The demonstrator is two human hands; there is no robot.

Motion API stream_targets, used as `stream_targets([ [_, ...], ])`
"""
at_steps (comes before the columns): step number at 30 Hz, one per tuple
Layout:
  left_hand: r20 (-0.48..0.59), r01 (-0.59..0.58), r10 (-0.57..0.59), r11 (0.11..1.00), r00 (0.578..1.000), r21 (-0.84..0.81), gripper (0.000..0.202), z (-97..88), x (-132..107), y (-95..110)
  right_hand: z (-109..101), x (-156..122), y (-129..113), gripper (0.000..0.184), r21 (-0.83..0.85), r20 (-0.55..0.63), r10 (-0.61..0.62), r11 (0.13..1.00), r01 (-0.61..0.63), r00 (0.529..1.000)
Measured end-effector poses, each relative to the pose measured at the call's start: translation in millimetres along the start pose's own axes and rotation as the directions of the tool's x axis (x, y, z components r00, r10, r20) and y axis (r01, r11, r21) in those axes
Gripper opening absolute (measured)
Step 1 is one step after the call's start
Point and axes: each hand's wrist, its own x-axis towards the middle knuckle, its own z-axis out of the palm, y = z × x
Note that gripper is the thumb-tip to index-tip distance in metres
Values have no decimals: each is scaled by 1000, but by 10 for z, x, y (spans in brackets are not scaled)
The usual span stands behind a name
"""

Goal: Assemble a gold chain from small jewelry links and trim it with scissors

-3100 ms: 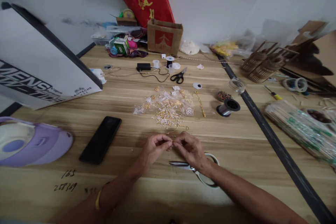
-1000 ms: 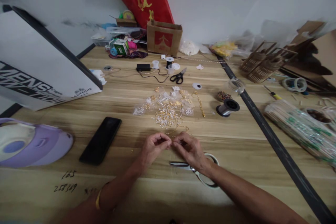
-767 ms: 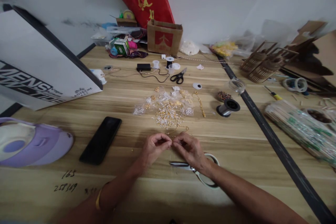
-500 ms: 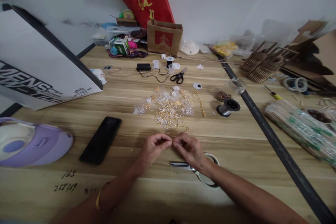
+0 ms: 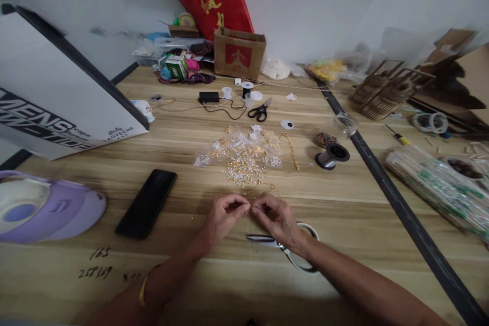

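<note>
My left hand (image 5: 228, 214) and my right hand (image 5: 277, 217) meet fingertip to fingertip over the wooden table, both pinched closed. Whatever lies between the fingertips is too small to make out. Just beyond them a thin gold chain (image 5: 272, 187) lies partly hidden by my fingers. Behind it is a scatter of gold and clear beads (image 5: 244, 167), with small plastic bags of findings (image 5: 233, 141) around it. Light-handled scissors (image 5: 311, 232) lie partly beneath my right hand and wrist, blades pointing left.
A black phone (image 5: 147, 205) and a purple visor (image 5: 72, 209) lie left, below a large white box (image 5: 64, 91). To the right stand a wire spool (image 5: 332, 155) and a bundle of wrapped sticks (image 5: 431, 188). Black scissors (image 5: 260, 111) lie farther back, before a paper bag (image 5: 240, 56).
</note>
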Motion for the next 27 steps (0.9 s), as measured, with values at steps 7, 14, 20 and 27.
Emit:
stream_targets([
  [7,15,-15,15,1000,1000,26,14,-13,10,3,-19,5,-28,10,85,16,51,995,-52,999],
  [14,7,-38,38,996,999,86,8,-4,3,-42,7,13,-27,14,189,-13,84,979,-80,996],
  [20,19,-78,76,987,997,137,11,-13,-5,-25,-9,9,9,15,172,-4,73,983,-72,997],
  [27,53,-148,140,966,989,214,6,6,0,-93,-43,32,-28,11,150,10,-48,988,46,999],
])
